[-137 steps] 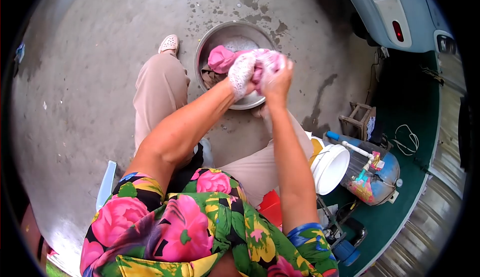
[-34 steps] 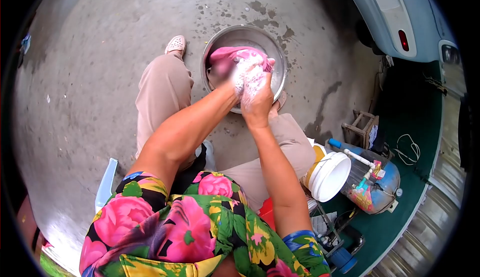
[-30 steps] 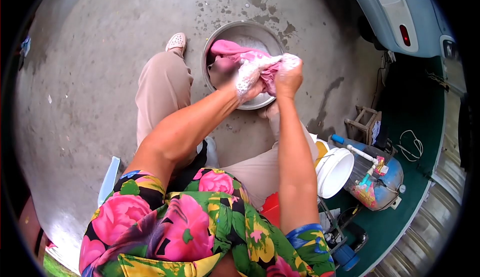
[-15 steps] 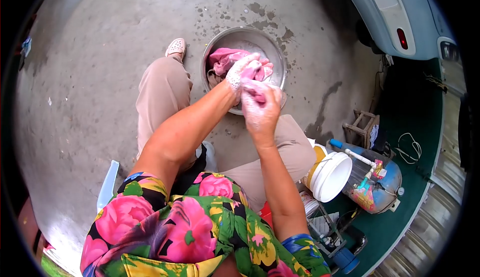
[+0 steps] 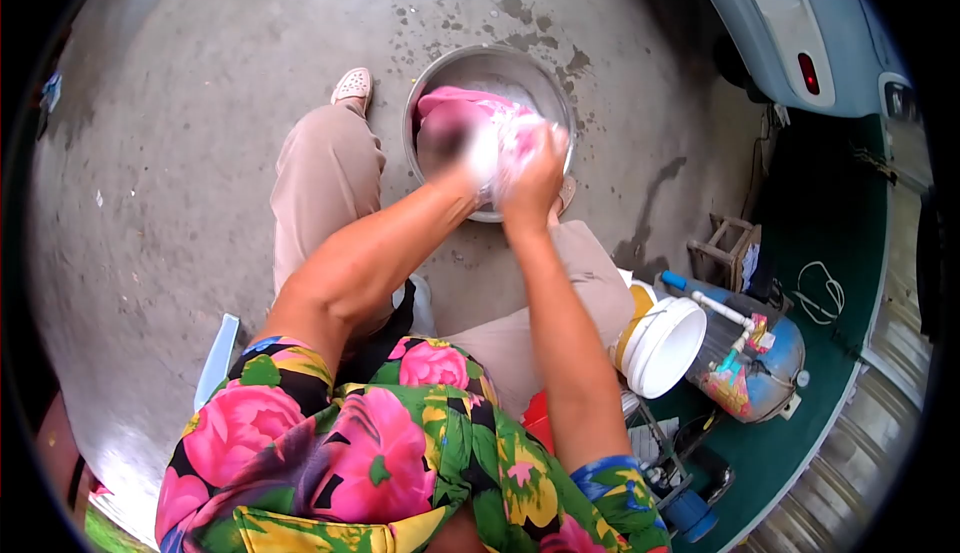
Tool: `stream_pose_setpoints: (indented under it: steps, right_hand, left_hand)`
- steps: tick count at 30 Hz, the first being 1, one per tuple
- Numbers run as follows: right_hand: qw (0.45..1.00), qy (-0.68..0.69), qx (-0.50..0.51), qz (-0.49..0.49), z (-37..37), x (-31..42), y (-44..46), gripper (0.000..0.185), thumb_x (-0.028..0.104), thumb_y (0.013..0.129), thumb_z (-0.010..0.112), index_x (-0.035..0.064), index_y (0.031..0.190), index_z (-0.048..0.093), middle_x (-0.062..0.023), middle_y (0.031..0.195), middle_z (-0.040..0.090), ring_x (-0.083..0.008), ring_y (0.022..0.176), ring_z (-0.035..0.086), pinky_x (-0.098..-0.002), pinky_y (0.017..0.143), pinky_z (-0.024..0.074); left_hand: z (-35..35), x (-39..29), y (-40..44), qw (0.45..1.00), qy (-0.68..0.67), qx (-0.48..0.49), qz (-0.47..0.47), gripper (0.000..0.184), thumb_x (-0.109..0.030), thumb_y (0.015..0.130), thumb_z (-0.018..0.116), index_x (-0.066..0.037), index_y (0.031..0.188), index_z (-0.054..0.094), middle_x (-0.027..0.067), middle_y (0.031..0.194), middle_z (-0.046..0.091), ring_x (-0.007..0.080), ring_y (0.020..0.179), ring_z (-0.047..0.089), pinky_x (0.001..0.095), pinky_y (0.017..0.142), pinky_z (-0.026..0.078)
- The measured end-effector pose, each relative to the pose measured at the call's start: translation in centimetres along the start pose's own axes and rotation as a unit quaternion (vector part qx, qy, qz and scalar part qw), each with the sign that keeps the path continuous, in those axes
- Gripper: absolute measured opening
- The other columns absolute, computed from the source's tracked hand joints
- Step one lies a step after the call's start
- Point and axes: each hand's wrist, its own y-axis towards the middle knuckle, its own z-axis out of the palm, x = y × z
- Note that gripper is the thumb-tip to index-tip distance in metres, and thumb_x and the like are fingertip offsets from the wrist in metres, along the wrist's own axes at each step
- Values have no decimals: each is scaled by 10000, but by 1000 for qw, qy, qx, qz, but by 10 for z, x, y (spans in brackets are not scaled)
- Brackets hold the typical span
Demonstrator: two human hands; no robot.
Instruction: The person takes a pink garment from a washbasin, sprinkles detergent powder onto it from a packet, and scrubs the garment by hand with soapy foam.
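Note:
A wide metal basin (image 5: 412, 103) stands on the floor between my feet. In it lies a wet pink cloth (image 5: 465, 101), bunched up and partly covered in white suds. My left hand (image 5: 482, 161), foamy and smeared by motion, presses against the bunched cloth over the basin's near half. Closed round a fold of the same cloth, my right hand (image 5: 535, 175) is just right of the left one, its fingers curled. The two hands are close together, nearly touching. A blurred patch hides part of the cloth beside my left hand.
White buckets (image 5: 668, 348) stand by my right knee, near a blue tank (image 5: 765, 368) with pipes. A small wooden stool (image 5: 725, 248) is behind them. At the upper right is a light blue vehicle (image 5: 850, 33). Wet spots mark the concrete floor (image 5: 200, 153).
My right hand has moved up and slightly right, and its palm has turned away from view. My left hand has shifted down a little and become blurred. Cloth stays between them.

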Motion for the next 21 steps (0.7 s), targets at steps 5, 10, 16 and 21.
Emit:
stream_pose_setpoints:
  steps: [5, 10, 16, 21]
  right_hand:
    - [997, 27, 28, 73, -7, -25, 41, 187, 164, 728, 584, 36, 855, 536, -174, 884, 525, -350, 803, 521, -394, 691, 425]
    - [992, 116, 56, -7, -7, 16, -12, 210, 111, 695, 606, 44, 878, 526, -209, 931, 524, -385, 894, 505, -401, 782, 401]
    - [825, 432, -10, 365, 0, -95, 54, 185, 215, 777, 571, 36, 820, 572, -117, 745, 569, -215, 685, 563, -308, 625, 456]
    - [975, 183, 52, 114, -21, -10, -6, 205, 43, 681, 622, 36, 884, 592, -95, 915, 541, -204, 847, 535, -274, 728, 430]
  left_hand:
    - [29, 5, 4, 987, 92, -129, 24, 128, -178, 858, 478, -85, 918, 541, 60, 964, 577, 120, 910, 539, 283, 775, 455]
    - [10, -14, 7, 999, 33, -34, -14, 150, -162, 842, 505, -52, 942, 524, 74, 959, 581, 115, 854, 571, 248, 716, 480]
    - [54, 10, -9, 985, 120, -121, 0, 197, -133, 881, 410, -14, 1012, 498, 101, 1023, 552, 192, 928, 547, 330, 863, 438]
    - [59, -1, -12, 975, 115, -181, -64, 482, -431, 884, 347, -6, 1081, 457, 120, 1033, 551, 219, 934, 536, 383, 883, 410]
